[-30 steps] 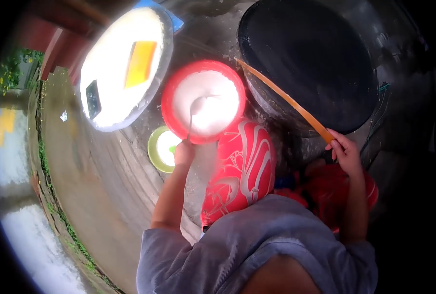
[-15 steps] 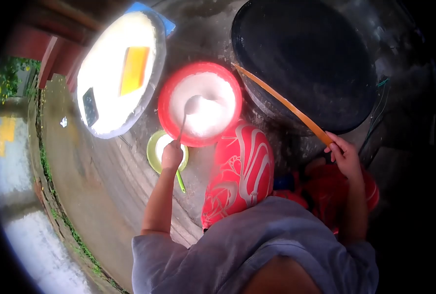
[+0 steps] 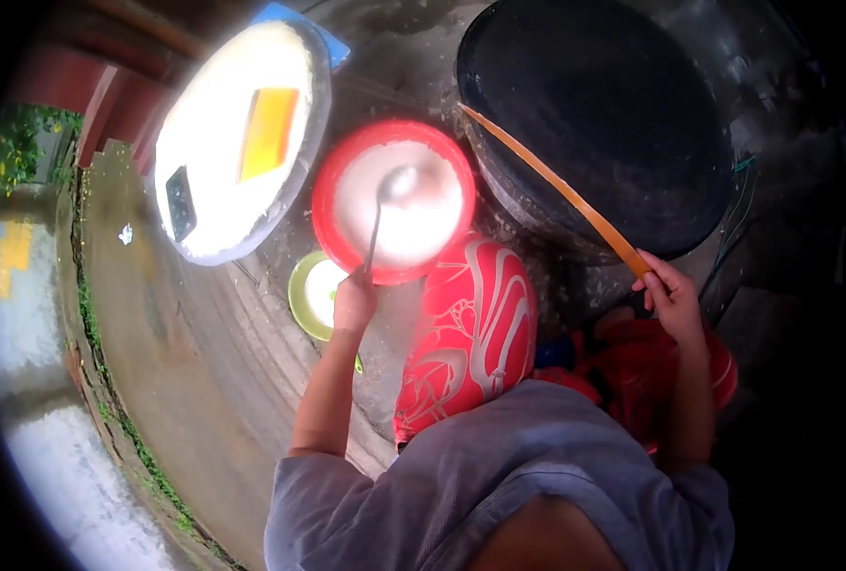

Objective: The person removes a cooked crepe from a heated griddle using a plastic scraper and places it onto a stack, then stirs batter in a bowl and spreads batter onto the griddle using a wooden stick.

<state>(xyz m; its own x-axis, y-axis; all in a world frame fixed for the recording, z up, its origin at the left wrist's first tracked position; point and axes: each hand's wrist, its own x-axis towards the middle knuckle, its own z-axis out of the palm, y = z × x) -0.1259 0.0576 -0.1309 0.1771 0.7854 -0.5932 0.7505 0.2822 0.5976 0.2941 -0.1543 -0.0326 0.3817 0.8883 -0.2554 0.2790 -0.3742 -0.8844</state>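
My left hand (image 3: 354, 303) is closed round the handle of a ladle (image 3: 377, 224), whose bowl rests at the surface of white batter-like liquid (image 3: 409, 228) in a red basin (image 3: 324, 205). Between the fingers of my right hand (image 3: 668, 290) is the near end of a long, thin wooden stick (image 3: 570, 195), flat and slightly curved. It slants over the near left rim of a large round black griddle (image 3: 594, 124), its far tip by the griddle's left edge. Partly behind my left wrist stands a small green bowl (image 3: 299, 309) with white contents.
A round, white, brightly lit surface (image 3: 223, 124) stands at the upper left, bearing a yellow-orange block (image 3: 269, 133) and a dark rectangular object (image 3: 181, 203). Thin green cords (image 3: 742, 200) hang right of the griddle. My patterned red trouser leg (image 3: 471, 328) is near the basin.
My left hand has shifted right, and the ladle's bowl has moved right and upward within the basin. My right hand and the wooden stick have barely moved.
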